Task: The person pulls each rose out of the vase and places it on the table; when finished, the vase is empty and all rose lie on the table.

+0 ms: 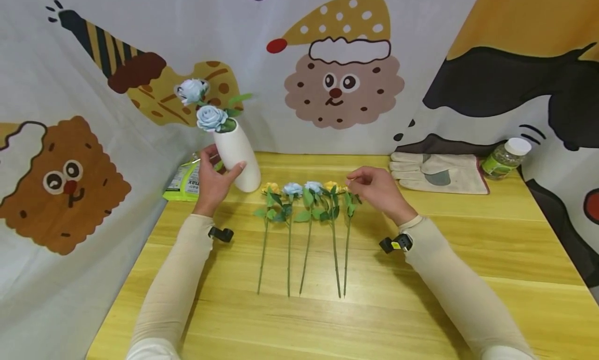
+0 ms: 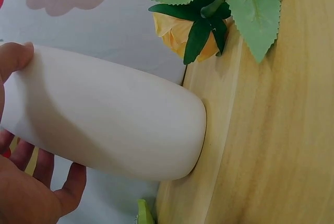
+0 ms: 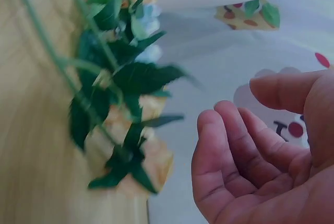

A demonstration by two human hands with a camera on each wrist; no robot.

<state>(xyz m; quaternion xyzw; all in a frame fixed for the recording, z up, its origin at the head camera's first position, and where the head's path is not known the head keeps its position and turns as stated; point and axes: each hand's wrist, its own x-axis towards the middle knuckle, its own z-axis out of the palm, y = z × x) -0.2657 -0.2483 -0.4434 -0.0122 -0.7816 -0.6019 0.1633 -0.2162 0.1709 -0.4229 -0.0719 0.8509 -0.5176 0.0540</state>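
Note:
My left hand [image 1: 216,180] grips a white vase [image 1: 241,154], thumb on one side and fingers on the other. The vase stands on the table; in the left wrist view its base [image 2: 193,135] meets the wood. Two light blue roses [image 1: 212,118] rise from its mouth. Several artificial roses lie in a row to the right, with yellow heads [image 3: 151,166] and blue heads [image 1: 293,189], their green stems [image 1: 288,256] towards me. Beside the rightmost yellow rose hovers my right hand [image 1: 376,188]. Its thumb and loosely bent fingers are apart, with nothing between them in the right wrist view.
A green packet [image 1: 184,182] lies behind my left hand. At the back right are pale work gloves [image 1: 440,174] and a jar with a white lid [image 1: 505,158]. A printed cloth [image 1: 262,89] hangs along the wooden table's [image 1: 327,329] far edge.

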